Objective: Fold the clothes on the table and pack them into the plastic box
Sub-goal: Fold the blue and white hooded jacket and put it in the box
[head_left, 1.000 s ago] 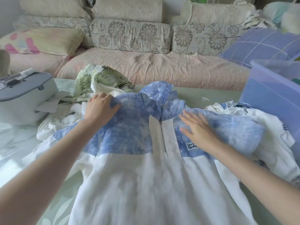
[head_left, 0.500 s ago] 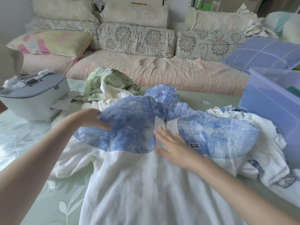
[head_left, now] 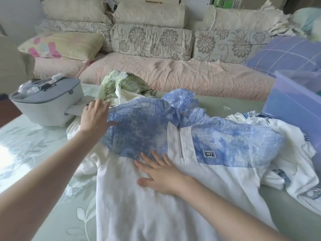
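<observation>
A white top with a blue tie-dye yoke, zip and hood [head_left: 217,174] lies front-up on the table. Its left shoulder is folded in over the chest. My left hand [head_left: 94,117] is at that folded edge, fingers straight, thumb touching the blue fabric. My right hand [head_left: 159,173] lies flat with spread fingers on the white front, just below the blue part. The translucent purple plastic box [head_left: 295,105] stands at the right edge of the table. A crumpled green leaf-print garment [head_left: 121,84] lies beyond the top, and a white garment with blue print [head_left: 298,173] lies heaped at the right.
A grey lidded case [head_left: 46,105] sits on the table's left side, close to my left hand. The table [head_left: 34,153] carries a pale green leaf-pattern cloth. A sofa [head_left: 173,75] with several cushions runs along the far edge.
The top's left shoulder has been folded inward over the chest. My left hand has let the fabric go and opened at the fold. My right hand slid from the right chest to the centre-left front.
</observation>
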A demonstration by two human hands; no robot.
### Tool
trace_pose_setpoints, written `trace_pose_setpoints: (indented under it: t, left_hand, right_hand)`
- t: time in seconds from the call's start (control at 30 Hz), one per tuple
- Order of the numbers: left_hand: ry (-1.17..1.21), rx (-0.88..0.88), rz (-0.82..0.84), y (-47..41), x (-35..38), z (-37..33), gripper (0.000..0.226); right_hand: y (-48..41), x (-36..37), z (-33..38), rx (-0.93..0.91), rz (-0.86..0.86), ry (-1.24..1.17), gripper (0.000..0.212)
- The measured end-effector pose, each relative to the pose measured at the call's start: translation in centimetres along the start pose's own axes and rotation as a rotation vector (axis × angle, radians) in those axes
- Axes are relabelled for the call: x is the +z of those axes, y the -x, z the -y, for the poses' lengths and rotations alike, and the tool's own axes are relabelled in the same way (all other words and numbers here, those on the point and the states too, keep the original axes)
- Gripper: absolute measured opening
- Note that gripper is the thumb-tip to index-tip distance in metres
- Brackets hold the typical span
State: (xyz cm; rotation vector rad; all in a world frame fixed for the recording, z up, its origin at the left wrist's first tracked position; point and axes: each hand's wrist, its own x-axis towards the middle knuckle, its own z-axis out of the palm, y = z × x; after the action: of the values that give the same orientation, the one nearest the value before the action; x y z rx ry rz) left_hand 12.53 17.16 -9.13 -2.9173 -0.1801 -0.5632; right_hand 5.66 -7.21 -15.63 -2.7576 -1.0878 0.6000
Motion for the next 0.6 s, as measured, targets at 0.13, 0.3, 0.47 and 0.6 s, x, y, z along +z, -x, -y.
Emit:
trace_pose_setpoints:
  t: [0.13, 0.3, 0.47, 0.6]
  left_hand:
    - [0.15, 0.047, -0.199, 2.4, 0.9, -0.8, 0.073]
    - [0.349, 0.27, 0.13, 8.3, 1.0, -8.0, 0.067]
    - [0.294, 0.046, 0.582, 10.7, 3.2, -8.5, 0.075]
    - [0.189, 0.029, 0.596, 9.9, 2.1, -8.5, 0.075]
  right_hand:
    - [1.3, -0.8, -0.5, 0.002, -0.07, -0.003, 0.087]
    - [2.6, -0.3, -2.8, 0.137, -0.115, 0.019, 0.089]
    - [5.2, 0.1, -7.9, 0.381, -0.102, -0.071, 0.068]
    - [7.2, -1.4, -8.8, 0.284, -0.179, -0.131, 0.065]
